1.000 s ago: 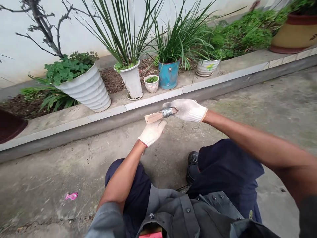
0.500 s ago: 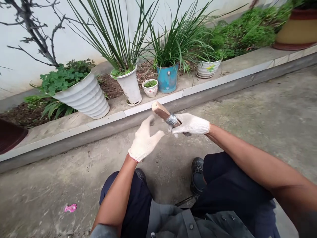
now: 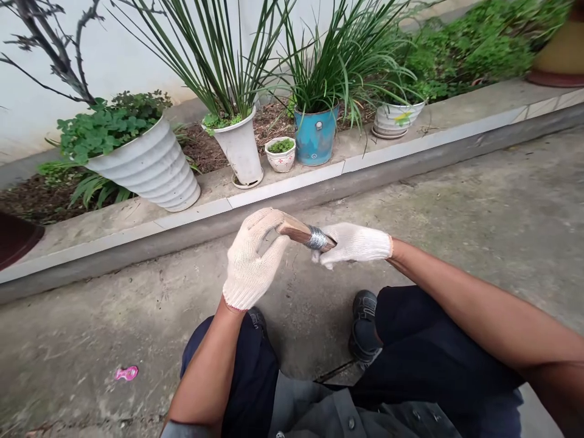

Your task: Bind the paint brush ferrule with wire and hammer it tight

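Your gloved left hand [image 3: 253,258] curls its fingers closed over the end of a wooden handle [image 3: 294,232]. The handle's wire binding [image 3: 317,238] sits just beside your gloved right hand [image 3: 353,244], its fingers together and clamped on the handle, above concrete ground [image 3: 137,316].
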Tool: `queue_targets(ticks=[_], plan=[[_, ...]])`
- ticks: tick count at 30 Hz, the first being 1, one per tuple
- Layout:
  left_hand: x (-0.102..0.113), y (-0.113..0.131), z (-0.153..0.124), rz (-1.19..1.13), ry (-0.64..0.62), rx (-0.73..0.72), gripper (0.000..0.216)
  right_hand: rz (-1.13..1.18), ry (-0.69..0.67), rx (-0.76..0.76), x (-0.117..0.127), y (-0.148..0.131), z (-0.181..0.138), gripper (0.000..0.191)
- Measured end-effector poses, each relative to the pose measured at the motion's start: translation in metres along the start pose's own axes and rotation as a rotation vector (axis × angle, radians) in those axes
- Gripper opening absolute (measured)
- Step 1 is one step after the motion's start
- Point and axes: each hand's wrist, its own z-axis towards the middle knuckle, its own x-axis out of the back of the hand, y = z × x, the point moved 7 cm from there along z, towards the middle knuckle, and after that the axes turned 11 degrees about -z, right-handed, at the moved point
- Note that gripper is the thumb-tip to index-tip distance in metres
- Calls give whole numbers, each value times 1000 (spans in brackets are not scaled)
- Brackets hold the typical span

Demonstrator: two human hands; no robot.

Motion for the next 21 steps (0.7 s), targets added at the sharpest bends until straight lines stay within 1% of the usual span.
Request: queue_targets(ticks=[4, 8, 11, 14, 17, 19, 21], plan=[[0, -2, -2, -23, 39, 14, 29, 17, -2, 5, -1, -2, 1, 37], [-1, -2, -4, -22, 95, 78, 41, 11, -2, 10, -1, -4, -1, 36], [-2, -3, -5, -24, 101, 139, 49, 3, 7, 12, 0, -4, -2, 34], [-4, -5, -5, -47, 58, 156, 43, -15, 13, 23, 1, -4, -3, 33], [-7, -3, -5, -63, 19, 92, 31, -29, 13, 32, 1, -3, -3, 34], [-7, 0, -4, -73, 18, 49, 25, -29, 17, 32, 1, -1, -3, 34], [-7, 2, -4, -88, 34, 39, 24, -51, 50, 20, 3, 3, -2, 32]])
